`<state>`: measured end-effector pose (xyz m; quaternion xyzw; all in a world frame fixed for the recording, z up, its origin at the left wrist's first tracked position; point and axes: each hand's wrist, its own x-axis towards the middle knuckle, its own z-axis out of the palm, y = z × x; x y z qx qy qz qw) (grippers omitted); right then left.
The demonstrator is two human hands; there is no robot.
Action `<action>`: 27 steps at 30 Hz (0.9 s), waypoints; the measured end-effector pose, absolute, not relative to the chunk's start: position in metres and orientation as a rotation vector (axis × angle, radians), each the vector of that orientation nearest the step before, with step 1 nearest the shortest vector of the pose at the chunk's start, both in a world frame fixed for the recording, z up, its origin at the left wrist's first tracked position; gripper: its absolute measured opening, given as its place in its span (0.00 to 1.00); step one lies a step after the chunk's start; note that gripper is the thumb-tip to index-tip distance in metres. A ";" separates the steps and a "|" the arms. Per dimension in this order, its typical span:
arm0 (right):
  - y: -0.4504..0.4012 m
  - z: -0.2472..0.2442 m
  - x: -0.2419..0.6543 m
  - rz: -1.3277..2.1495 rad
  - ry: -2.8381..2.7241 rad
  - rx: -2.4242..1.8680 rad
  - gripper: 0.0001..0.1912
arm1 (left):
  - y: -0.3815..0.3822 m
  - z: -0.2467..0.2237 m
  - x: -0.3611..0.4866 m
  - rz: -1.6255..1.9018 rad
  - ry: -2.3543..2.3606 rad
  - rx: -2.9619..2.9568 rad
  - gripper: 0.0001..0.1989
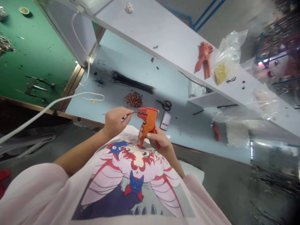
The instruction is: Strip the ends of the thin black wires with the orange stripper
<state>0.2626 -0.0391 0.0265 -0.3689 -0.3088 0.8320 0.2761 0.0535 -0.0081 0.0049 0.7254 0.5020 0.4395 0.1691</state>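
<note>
My left hand (117, 121) pinches a thin dark wire (135, 112), whose far end reaches the jaws of an orange wire stripper (150, 118). Wrapped round the stripper's handles is my right hand (157, 137), holding the tool upright with its jaws toward the left. Beyond them on the light blue table (112, 109) lie a pile of small copper-coloured pieces (133, 99) and a long bundle of black wires (132, 83). Black-handled scissors (166, 104) and a phone-like object (165, 121) rest to the right of the pile.
A white shelf (150, 28) crosses above the table, bearing another orange stripper (204, 59) and a plastic bag (231, 48). A white cable (56, 101) runs across the left side. A green surface (37, 62) holds metal parts. A red-handled tool (216, 132) lies at the right.
</note>
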 end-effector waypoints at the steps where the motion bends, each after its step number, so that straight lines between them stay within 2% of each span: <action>1: -0.039 0.027 0.262 2.229 -0.831 -0.999 0.17 | -0.008 0.005 0.053 1.248 1.429 2.065 0.06; 14: -0.038 0.023 0.259 2.198 -0.935 -1.053 0.11 | -0.007 0.006 0.053 1.245 1.418 2.108 0.05; 27: -0.038 0.024 0.260 2.223 -0.930 -1.046 0.14 | -0.007 0.006 0.053 1.243 1.407 2.123 0.05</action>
